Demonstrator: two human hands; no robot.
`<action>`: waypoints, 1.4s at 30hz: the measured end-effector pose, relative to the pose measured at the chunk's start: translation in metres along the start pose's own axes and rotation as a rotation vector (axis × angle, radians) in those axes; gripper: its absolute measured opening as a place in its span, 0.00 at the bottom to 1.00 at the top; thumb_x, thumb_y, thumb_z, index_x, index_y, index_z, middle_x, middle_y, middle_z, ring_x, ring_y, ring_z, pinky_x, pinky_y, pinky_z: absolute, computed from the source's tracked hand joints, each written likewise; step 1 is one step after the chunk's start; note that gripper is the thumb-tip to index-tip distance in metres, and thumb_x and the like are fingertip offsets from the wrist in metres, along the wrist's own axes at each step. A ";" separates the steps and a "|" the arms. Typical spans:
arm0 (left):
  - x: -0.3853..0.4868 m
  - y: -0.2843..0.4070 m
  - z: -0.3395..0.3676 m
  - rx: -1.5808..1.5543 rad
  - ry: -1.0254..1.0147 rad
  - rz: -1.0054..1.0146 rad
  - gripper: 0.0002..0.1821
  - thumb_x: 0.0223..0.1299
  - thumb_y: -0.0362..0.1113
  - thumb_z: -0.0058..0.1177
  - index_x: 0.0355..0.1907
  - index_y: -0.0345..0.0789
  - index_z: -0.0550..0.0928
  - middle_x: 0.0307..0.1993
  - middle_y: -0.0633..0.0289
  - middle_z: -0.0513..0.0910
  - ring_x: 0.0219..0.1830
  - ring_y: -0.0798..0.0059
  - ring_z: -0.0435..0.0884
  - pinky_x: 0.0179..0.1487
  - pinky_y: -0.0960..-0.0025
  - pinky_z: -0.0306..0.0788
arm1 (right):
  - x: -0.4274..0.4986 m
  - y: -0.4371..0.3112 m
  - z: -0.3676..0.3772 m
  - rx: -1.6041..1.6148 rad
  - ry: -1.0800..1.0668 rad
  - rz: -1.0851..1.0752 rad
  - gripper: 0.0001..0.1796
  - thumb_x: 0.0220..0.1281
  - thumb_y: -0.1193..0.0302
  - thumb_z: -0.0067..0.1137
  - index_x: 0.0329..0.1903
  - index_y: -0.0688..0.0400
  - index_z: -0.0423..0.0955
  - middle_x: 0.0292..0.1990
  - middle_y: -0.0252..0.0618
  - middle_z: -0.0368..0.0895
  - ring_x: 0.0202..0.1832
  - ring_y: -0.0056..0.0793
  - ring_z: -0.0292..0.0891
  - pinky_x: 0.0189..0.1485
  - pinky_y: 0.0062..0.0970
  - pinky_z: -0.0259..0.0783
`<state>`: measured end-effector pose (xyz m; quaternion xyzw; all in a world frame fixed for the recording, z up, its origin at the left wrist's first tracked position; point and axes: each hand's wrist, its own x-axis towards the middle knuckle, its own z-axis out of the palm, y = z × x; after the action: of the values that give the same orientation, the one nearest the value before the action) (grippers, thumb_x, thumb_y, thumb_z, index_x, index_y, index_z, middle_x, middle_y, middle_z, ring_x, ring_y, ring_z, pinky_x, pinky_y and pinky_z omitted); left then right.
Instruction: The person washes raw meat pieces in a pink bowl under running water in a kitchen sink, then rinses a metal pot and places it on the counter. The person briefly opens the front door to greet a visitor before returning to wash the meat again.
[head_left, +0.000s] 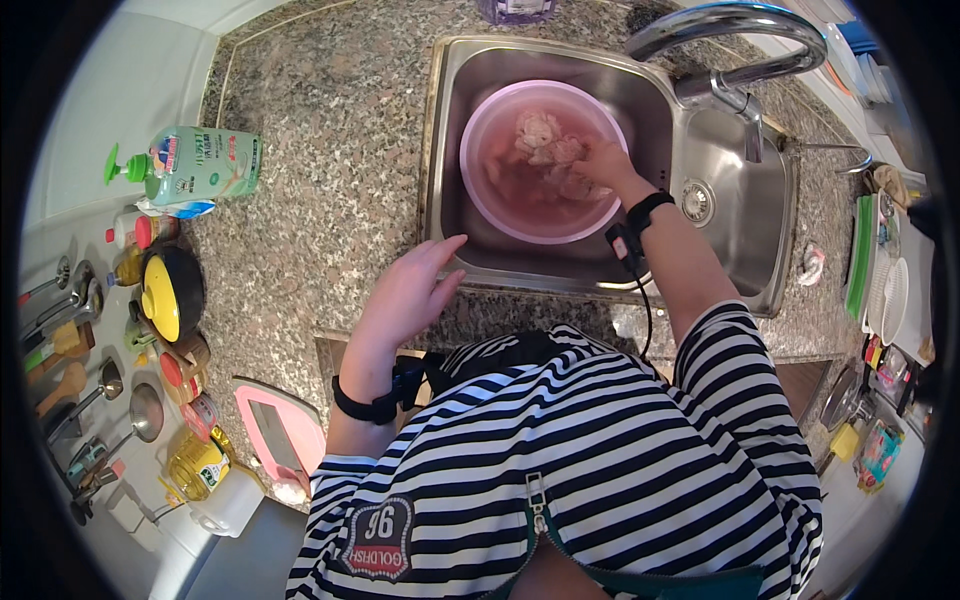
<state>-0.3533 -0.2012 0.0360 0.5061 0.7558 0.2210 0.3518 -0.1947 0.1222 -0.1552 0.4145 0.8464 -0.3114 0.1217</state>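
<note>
A pink plastic basin (466, 169) of cloudy reddish water stands in the larger bowl of a stainless steel sink (555, 266). Pale, lumpy pieces of what looks like raw meat (538, 131) lie in the water, some breaking the surface. My right hand (606, 163) reaches over the basin's right rim, fingers dipped among the pieces; the murky water hides whether they grip one. With fingers apart and nothing in it, my left hand (412, 289) hovers by the sink's near left corner, over the granite counter (322, 172).
A chrome faucet (739, 71) arches over the sink's far right corner, beside the smaller bowl with a drain strainer (697, 202). A green pump bottle (202, 165) is at left. A cleaver (276, 439) lies on a pink cutting board (300, 427). A yellow-lidded pot (171, 294) stands further left.
</note>
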 end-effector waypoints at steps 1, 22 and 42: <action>0.002 0.002 0.000 0.007 0.001 0.017 0.22 0.60 0.36 0.54 0.58 0.36 0.73 0.41 0.52 0.80 0.44 0.53 0.79 0.47 0.59 0.74 | 0.001 0.003 -0.006 0.089 -0.042 0.034 0.22 0.47 0.60 0.64 0.48 0.50 0.79 0.42 0.45 0.83 0.44 0.42 0.81 0.50 0.34 0.75; -0.019 -0.006 0.008 0.075 0.012 -0.048 0.23 0.60 0.37 0.55 0.58 0.36 0.73 0.41 0.52 0.79 0.44 0.52 0.79 0.46 0.57 0.73 | -0.006 -0.033 0.041 0.209 -0.024 -0.044 0.41 0.39 0.65 0.72 0.62 0.52 0.66 0.48 0.49 0.78 0.50 0.44 0.77 0.51 0.35 0.74; -0.009 -0.014 0.011 0.143 -0.049 -0.092 0.22 0.61 0.36 0.54 0.59 0.38 0.73 0.44 0.52 0.80 0.45 0.56 0.80 0.49 0.62 0.74 | -0.019 -0.012 0.003 0.795 0.111 -0.204 0.12 0.52 0.75 0.66 0.41 0.58 0.78 0.33 0.28 0.82 0.34 0.17 0.77 0.38 0.20 0.73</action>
<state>-0.3517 -0.2157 0.0220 0.5000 0.7832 0.1377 0.3429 -0.1926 0.1030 -0.1432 0.3592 0.7022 -0.6019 -0.1252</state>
